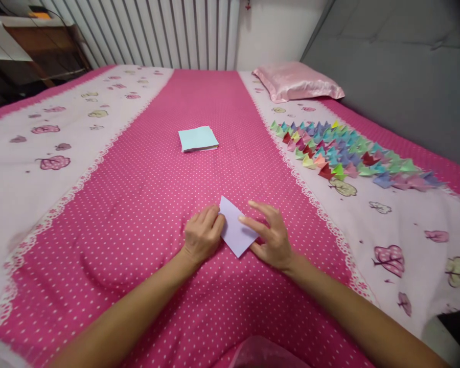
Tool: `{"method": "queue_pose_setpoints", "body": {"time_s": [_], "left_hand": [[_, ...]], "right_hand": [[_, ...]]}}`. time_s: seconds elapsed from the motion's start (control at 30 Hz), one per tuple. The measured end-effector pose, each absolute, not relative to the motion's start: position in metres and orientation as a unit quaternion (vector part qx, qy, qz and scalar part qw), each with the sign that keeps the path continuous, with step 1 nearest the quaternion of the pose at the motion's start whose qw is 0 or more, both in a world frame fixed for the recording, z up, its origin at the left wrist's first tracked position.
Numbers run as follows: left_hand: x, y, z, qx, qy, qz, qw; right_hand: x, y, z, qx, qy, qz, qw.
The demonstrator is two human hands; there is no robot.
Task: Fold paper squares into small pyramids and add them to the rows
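A lavender sheet of origami paper [237,236], partly folded, is held just above the pink dotted bedspread. My left hand [205,231] is closed, pinching the paper's left edge between thumb and curled fingers. On the opposite side, my right hand [272,236] has its thumb under the right corner and a fingertip on the upper face; its other fingers are spread. Farther off lies a stack of square paper [198,138] with a light blue sheet on top. Rows of small folded paper pieces [337,148] in many colours stand to the right.
The bedspread [153,194] has a pink middle band and white side bands with printed trees. A pink satin pillow [297,82] lies at the far right by a grey padded headboard [391,66]. Behind the bed is a white radiator [168,33]; a desk [42,43] stands far left.
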State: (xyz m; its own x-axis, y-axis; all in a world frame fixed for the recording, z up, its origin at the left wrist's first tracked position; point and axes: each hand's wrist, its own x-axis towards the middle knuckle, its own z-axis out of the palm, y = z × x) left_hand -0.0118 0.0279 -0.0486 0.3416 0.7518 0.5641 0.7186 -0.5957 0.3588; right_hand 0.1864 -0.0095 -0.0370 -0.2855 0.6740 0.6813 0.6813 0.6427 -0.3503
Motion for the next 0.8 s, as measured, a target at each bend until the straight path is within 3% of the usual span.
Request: {"method": "queue_pose_setpoints", "body": {"time_s": [0.23, 0.53, 0.8], "left_hand": [[-0.008, 0.026, -0.039, 0.868, 0.381, 0.314, 0.046], [-0.014, 0.013, -0.036, 0.921, 0.323, 0.202, 0.082], [-0.018, 0.006, -0.03, 0.942, 0.301, 0.127, 0.079]], "right_hand": [[0.204, 0.002, -0.032, -0.413, -0.814, -0.024, 0.408], [0.235, 0.023, -0.031, -0.383, -0.863, 0.13, 0.303], [0.244, 0.026, -0.028, -0.423, -0.837, 0.206, 0.281]]}}
